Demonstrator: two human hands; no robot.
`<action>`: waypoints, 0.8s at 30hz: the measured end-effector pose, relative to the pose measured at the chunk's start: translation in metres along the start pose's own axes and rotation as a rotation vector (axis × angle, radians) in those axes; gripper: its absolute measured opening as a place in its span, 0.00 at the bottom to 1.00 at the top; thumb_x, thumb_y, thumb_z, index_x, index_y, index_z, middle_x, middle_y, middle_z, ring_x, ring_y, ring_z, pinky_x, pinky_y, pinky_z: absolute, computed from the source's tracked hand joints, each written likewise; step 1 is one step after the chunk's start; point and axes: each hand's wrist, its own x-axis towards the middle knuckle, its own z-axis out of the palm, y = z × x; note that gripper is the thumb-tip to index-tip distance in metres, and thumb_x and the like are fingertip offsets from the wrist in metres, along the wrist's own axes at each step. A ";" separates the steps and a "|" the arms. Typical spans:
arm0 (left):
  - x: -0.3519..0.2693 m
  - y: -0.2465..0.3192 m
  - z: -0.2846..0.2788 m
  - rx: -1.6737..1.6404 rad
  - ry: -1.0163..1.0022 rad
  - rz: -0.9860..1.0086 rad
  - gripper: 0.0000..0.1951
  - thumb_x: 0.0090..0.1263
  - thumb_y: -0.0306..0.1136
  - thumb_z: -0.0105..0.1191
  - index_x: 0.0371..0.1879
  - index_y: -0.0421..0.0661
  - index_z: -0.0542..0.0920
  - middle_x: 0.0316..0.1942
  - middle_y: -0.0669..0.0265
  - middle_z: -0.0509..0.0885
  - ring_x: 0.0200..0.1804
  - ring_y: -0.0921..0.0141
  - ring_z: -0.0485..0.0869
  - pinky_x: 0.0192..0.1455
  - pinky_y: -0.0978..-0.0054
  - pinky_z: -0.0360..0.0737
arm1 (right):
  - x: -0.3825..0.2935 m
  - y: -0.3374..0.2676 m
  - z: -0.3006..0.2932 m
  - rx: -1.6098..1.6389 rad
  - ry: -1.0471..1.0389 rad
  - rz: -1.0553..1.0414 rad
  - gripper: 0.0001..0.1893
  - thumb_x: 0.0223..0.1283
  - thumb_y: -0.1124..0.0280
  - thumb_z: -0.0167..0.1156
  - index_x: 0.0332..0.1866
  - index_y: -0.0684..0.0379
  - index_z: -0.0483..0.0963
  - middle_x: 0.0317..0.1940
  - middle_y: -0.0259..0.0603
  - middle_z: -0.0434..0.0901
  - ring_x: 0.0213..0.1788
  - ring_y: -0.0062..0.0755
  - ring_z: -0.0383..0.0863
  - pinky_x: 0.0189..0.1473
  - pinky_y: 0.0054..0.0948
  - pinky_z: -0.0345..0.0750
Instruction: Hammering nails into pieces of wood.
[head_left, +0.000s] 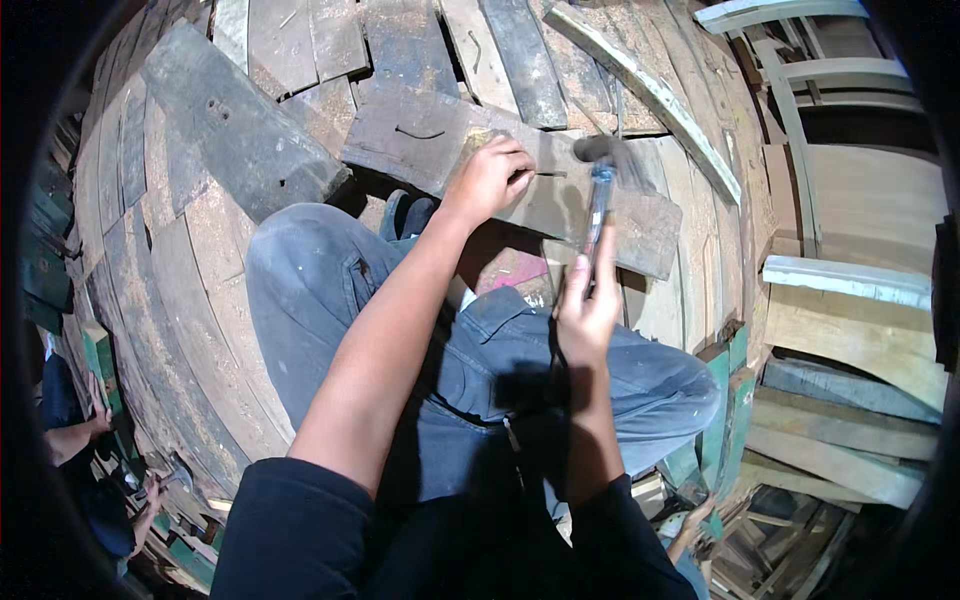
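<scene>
My left hand (491, 176) pinches a dark nail (553, 174) over a thick wooden board (555, 206) in front of my legs. Its visible end points right, toward the hammer. In my right hand (589, 300) is a hammer (600, 187) gripped by its handle, which has a blue band near the head. The hammer head is blurred and hangs over the board's right part; I cannot tell whether it touches. A bent nail (420, 134) lies on the board left of my left hand.
A wide grey plank (240, 112) lies at left on the plank floor (187, 277). A long batten (645, 82) lies beyond the hammer. Wooden frames (847, 281) stand at right. People's hands work at far left (154, 491) and lower right (694, 525).
</scene>
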 end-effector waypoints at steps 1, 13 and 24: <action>0.000 -0.001 0.001 0.002 -0.002 0.000 0.07 0.61 0.26 0.64 0.37 0.41 0.86 0.39 0.59 0.85 0.45 0.57 0.82 0.52 0.62 0.81 | 0.005 0.024 0.011 -0.070 0.033 -0.231 0.29 0.76 0.76 0.47 0.80 0.59 0.54 0.52 0.51 0.83 0.41 0.26 0.80 0.47 0.28 0.78; -0.002 -0.003 -0.001 0.017 -0.012 0.000 0.06 0.61 0.26 0.65 0.37 0.42 0.87 0.38 0.60 0.86 0.45 0.57 0.84 0.49 0.63 0.81 | 0.002 0.023 0.015 0.082 -0.114 0.016 0.29 0.76 0.78 0.45 0.80 0.60 0.53 0.67 0.59 0.74 0.66 0.42 0.78 0.61 0.30 0.74; 0.011 0.007 -0.016 -0.096 0.108 -0.154 0.12 0.65 0.28 0.65 0.46 0.43 0.85 0.36 0.57 0.84 0.35 0.62 0.81 0.41 0.68 0.79 | 0.022 0.061 0.009 0.639 0.178 0.195 0.30 0.79 0.74 0.43 0.83 0.51 0.49 0.21 0.23 0.61 0.18 0.10 0.57 0.19 0.18 0.57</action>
